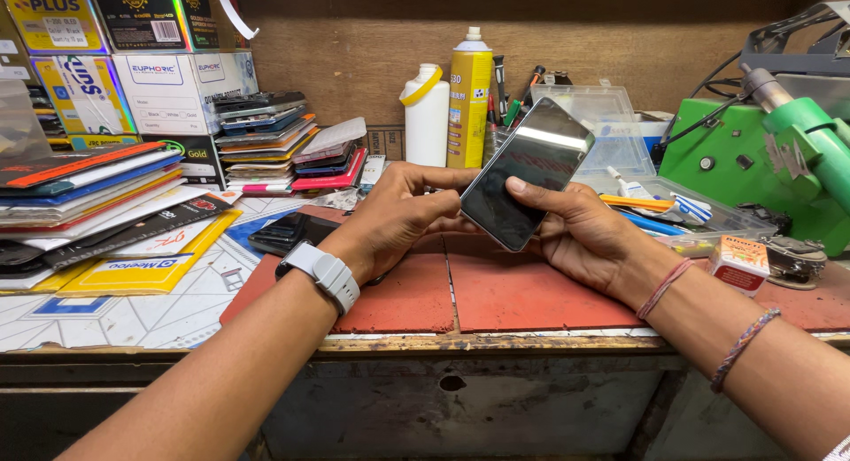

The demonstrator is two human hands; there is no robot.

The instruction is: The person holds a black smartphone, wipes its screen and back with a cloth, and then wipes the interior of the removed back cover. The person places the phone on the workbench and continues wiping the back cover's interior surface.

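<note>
A dark smartphone point(529, 169) with a blank glossy screen is tilted up above the red mat point(496, 294). My right hand point(591, 232) grips its lower right edge, thumb lying across the glass. My left hand point(400, 211) holds the left edge, fingers curled behind the phone. A grey watch sits on my left wrist, and thread bands circle my right wrist.
Stacks of flat packets point(97, 204) and phones point(266, 133) fill the left side. A white bottle point(427, 116), yellow spray can point(468, 98) and clear plastic box point(611, 129) stand behind. A green machine point(770, 160) is at right. Another dark phone point(288, 232) lies left of the mat.
</note>
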